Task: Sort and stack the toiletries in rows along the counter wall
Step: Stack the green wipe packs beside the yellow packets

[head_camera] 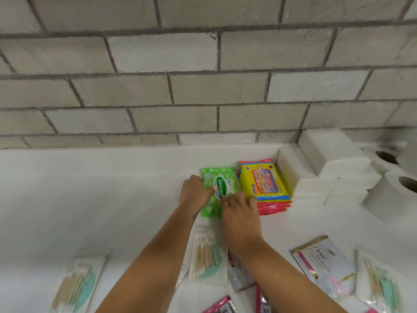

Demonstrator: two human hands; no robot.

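Observation:
A green Sanicare wipes pack (217,179) lies on the white counter (90,199) close to the tiled wall. My left hand (194,192) grips its left edge and my right hand (240,213) presses on its near right part. Touching it on the right is a stack of yellow Giggles wipes packs (262,184). Nearer to me lie cotton bud packets (208,254) (74,283) (379,281) and a Dove sachet (322,258). Pink and clear sachets (246,288) sit partly hidden under my right forearm.
White folded tissue packs (327,163) are stacked against the wall at the right, with toilet paper rolls (397,190) beyond them. The grey brick-tile wall (203,86) rises behind the counter. Bare counter stretches to the left.

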